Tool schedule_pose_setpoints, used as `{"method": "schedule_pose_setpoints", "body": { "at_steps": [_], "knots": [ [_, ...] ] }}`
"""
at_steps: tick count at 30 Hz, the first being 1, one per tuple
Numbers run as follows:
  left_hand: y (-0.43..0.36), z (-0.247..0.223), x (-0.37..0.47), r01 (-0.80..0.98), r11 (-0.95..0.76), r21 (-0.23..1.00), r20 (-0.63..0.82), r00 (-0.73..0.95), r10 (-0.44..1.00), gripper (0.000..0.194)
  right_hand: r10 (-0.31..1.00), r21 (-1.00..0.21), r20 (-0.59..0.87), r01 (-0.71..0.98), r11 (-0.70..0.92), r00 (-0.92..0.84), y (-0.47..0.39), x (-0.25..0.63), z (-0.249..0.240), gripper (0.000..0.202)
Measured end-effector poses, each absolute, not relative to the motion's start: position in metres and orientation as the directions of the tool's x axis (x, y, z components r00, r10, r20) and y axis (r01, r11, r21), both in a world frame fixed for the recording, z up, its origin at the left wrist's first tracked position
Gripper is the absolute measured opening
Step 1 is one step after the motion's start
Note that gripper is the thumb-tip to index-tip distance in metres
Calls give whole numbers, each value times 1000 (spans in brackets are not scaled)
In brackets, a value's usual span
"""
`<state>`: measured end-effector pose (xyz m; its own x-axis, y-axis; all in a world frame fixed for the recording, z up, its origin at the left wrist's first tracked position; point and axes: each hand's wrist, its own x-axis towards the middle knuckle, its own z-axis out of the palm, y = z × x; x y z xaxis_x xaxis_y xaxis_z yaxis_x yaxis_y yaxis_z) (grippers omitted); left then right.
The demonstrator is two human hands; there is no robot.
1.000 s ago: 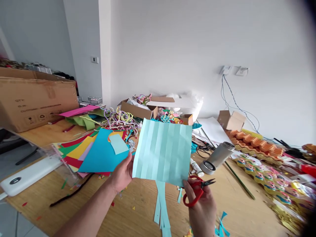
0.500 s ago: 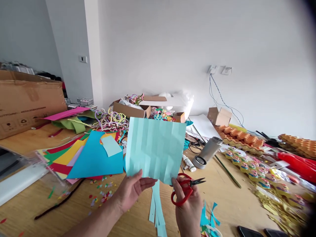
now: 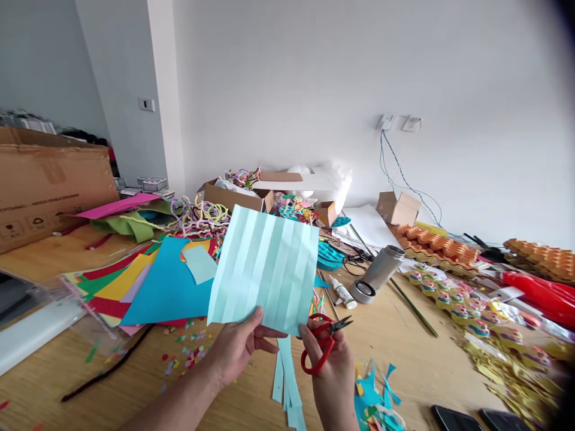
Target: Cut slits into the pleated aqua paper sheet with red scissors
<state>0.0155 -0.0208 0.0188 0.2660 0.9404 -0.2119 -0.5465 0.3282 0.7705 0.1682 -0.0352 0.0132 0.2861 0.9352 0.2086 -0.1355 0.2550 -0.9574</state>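
The left hand [image 3: 240, 350] pinches the lower edge of a pale mint paper sheet [image 3: 265, 269] between thumb and fingers, and the right hand [image 3: 332, 371] grips the lower right corner of the same sheet while it also carries the red scissors [image 3: 321, 347] in its fingers. So both hands are closed on the paper, a little apart from each other, and the sheet stands almost upright in the air above the wooden table [image 3: 67, 257], in the near middle of the scene.

I think the risk is here: the scissors sit in the same hand that holds the corner, with the short blades pointing to the right, away from the paper. If that hand shifts its grip, the blades can nick the edge or the tool can slip down. The sheet is thin and held only at the bottom, so it can bend over or tear at a fold.

The sheet is nearly square, with many parallel creases running from top to bottom, like an opened fan. Below it, narrow strips [image 3: 285, 383] of the same colour lie on the table, and to the left a stack of coloured paper [image 3: 148, 281].
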Motion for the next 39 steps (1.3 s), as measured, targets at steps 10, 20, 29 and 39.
{"method": "schedule_pose_setpoints", "body": {
  "at_steps": [10, 20, 29, 39],
  "knots": [
    [-11, 20, -4, -594, 187, 782, -182, 68, 981, 31, 970, -971, 237, 25, 236, 51, -38, 166, 23, 35],
    [-19, 28, 4, -740, 219, 636, -161, 150, 976, 20, 993, -964, 55, 255, 81, -104, -51, 148, 6, 43],
    [-24, 24, 12, -768, 293, 570, -168, 239, 956, 28, 983, -937, 43, 334, 100, -176, -50, 146, 10, 46],
    [-25, 23, 14, -782, 329, 530, -202, 261, 944, 25, 985, -969, 16, 242, 58, -172, -51, 146, 12, 44]
  ]
}}
